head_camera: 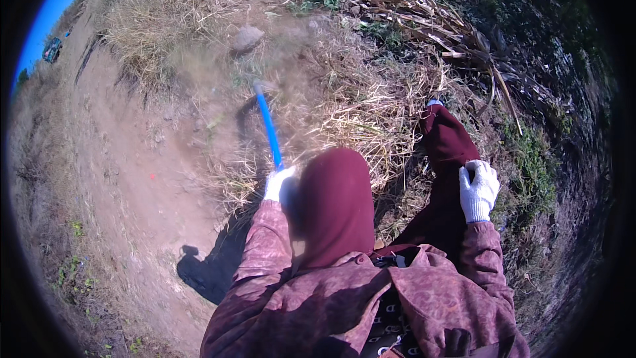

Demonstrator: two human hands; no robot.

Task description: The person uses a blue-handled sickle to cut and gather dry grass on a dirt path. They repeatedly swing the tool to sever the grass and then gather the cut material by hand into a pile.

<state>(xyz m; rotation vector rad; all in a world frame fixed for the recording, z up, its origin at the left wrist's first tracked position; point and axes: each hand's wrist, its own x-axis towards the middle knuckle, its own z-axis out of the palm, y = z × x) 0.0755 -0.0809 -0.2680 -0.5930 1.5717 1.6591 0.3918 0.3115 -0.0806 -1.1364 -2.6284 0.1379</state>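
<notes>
My left hand (pixel 279 184), in a white knitted glove, is closed around the lower end of a blue handle (pixel 269 127). The handle slants up and away over dry grass; its far end is blurred, so the tool's head cannot be made out. My right hand (pixel 479 190), also in a white knitted glove, rests on my right leg (pixel 448 141) in dark red trousers, near the knee, its fingers curled. No object shows in it. Cut or flattened dry grass (pixel 365 119) lies in front of my knees, and my bent left knee (pixel 338 194) is beside the left hand.
A rock (pixel 247 39) sits beyond the handle's far end, near tall dry grass (pixel 164 25). Dry stalks (pixel 447 30) are heaped at the upper right, with green plants (pixel 534 169) below them. A bare dirt path (pixel 124 144) runs along the left.
</notes>
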